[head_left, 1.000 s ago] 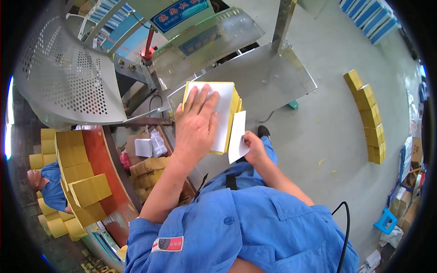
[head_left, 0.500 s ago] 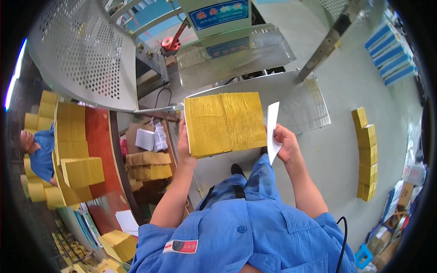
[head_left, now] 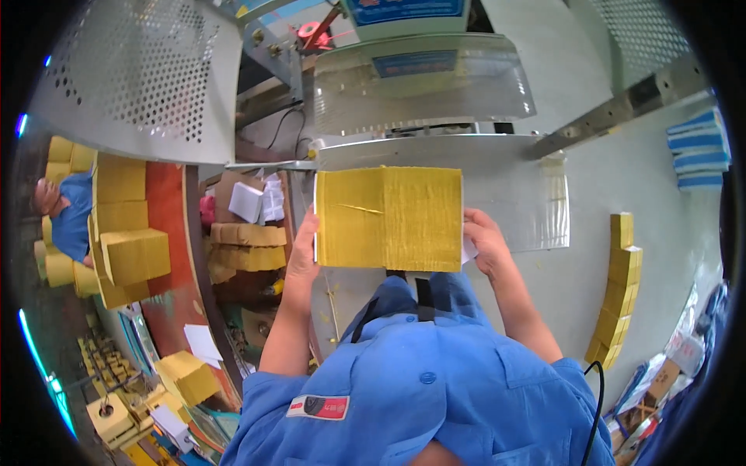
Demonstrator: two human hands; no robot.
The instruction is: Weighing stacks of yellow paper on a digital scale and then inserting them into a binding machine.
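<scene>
A rectangular stack of yellow paper (head_left: 388,221), seen from its ridged top and with a seam across the middle, is held level in front of my body. My left hand (head_left: 305,247) grips its left end, where a thin white sheet shows along the edge. At the opposite end my right hand (head_left: 488,241) presses a white sheet (head_left: 468,250) against the paper. Fingers of both hands are partly hidden behind the stack. Just beyond it lies a grey metal worktop (head_left: 509,194) of a machine.
A clear plastic guard (head_left: 420,93) spans the machine. A perforated metal panel (head_left: 148,85) and a slanting metal bar (head_left: 622,109) flank it. Yellow stacks (head_left: 618,287) form a row on the right floor. At left, a person (head_left: 74,213) is by a red table (head_left: 167,233) bearing yellow blocks.
The white sheet at the right end, earlier tilted away from the stack, now lies against it. My right hand has closed in on that end. The view has shifted slightly.
</scene>
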